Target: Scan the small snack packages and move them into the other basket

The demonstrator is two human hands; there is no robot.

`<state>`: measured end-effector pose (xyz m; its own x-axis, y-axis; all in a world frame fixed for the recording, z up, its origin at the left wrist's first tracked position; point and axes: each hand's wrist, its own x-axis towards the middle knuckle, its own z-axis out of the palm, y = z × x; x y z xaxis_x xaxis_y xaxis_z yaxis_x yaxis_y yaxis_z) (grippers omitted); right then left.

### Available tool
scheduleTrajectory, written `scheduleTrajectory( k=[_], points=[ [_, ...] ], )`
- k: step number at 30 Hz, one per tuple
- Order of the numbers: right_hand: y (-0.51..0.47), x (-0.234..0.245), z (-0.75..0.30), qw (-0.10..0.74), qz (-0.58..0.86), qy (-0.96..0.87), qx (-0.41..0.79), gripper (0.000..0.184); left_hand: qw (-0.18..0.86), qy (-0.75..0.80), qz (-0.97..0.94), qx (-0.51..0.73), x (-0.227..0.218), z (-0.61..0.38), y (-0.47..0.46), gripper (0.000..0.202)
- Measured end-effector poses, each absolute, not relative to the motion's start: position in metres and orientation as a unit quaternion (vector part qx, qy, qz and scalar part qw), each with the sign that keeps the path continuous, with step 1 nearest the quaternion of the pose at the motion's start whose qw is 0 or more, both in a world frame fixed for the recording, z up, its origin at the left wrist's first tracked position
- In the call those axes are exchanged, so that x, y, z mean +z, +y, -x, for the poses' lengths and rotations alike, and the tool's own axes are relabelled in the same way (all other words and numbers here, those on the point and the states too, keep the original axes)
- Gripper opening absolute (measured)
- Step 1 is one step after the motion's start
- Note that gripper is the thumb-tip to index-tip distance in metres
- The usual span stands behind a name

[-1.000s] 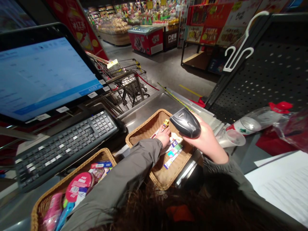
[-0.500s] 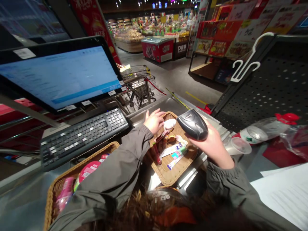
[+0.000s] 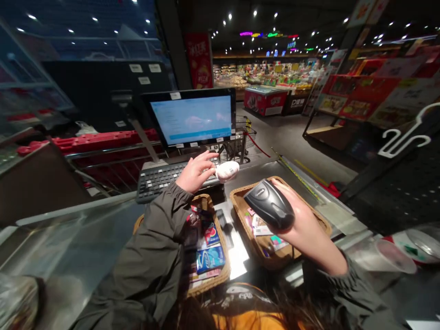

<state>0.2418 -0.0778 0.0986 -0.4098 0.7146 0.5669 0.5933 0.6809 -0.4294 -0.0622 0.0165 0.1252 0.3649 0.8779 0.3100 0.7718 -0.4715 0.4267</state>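
My left hand (image 3: pixel 197 172) pinches a small white egg-shaped package (image 3: pixel 227 170) with dark printing, held in the air near the keyboard. My right hand (image 3: pixel 297 220) is wrapped round a black barcode scanner (image 3: pixel 270 204), its front end pointing left toward the package. Below the scanner stands a wicker basket (image 3: pixel 237 201) with small items in it, among them a white packet (image 3: pixel 260 228); the scanner and hand hide part of it. Under my left forearm lies a second wicker basket (image 3: pixel 225 275) with a blue packet (image 3: pixel 210 259) and other packaged goods, partly covered by my sleeve.
A monitor (image 3: pixel 195 120) and a black keyboard (image 3: pixel 156 178) stand behind my left hand. The metal counter (image 3: pixel 85 233) stretches left. Plastic cups (image 3: pixel 395 256) are at the right, below a white hook (image 3: pixel 405 137). A shopping cart and store shelves lie beyond.
My left hand has lifted the white egg-shaped package out of the right basket and carried it left. The scanner remains in my right hand. The view has turned left.
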Motion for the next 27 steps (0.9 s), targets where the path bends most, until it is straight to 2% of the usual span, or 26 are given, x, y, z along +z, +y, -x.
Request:
scheduleTrajectory(
  k=[3, 9, 13, 18, 24, 27],
  points=[
    [-0.084, 0.103, -0.214, 0.352, 0.369, -0.857, 0.068, 0.065, 0.083, 0.533, -0.799, 0.264, 0.133, 0.094, -0.005, 0.028],
    [-0.089, 0.111, -0.165, 0.367, 0.31, -0.875, 0.065, 0.073, 0.003, 0.59, -0.758, 0.277, 0.144, 0.136, -0.051, 0.028],
    [-0.092, 0.111, -0.14, 0.367, 0.306, -0.875, 0.081, 0.069, -0.036, 0.606, -0.744, 0.278, 0.144, 0.156, -0.074, 0.027],
    [-0.098, 0.107, -0.117, 0.349, 0.305, -0.881, 0.098, 0.056, -0.025, 0.614, -0.738, 0.279, 0.141, 0.179, -0.092, 0.027],
    [-0.107, 0.107, -0.102, 0.326, 0.296, -0.891, 0.111, 0.07, 0.01, 0.62, -0.729, 0.292, 0.132, 0.199, -0.1, 0.027],
    [-0.111, 0.108, -0.101, 0.338, 0.288, -0.889, 0.114, 0.069, 0.021, 0.619, -0.728, 0.295, 0.127, 0.205, -0.102, 0.027]
  ],
)
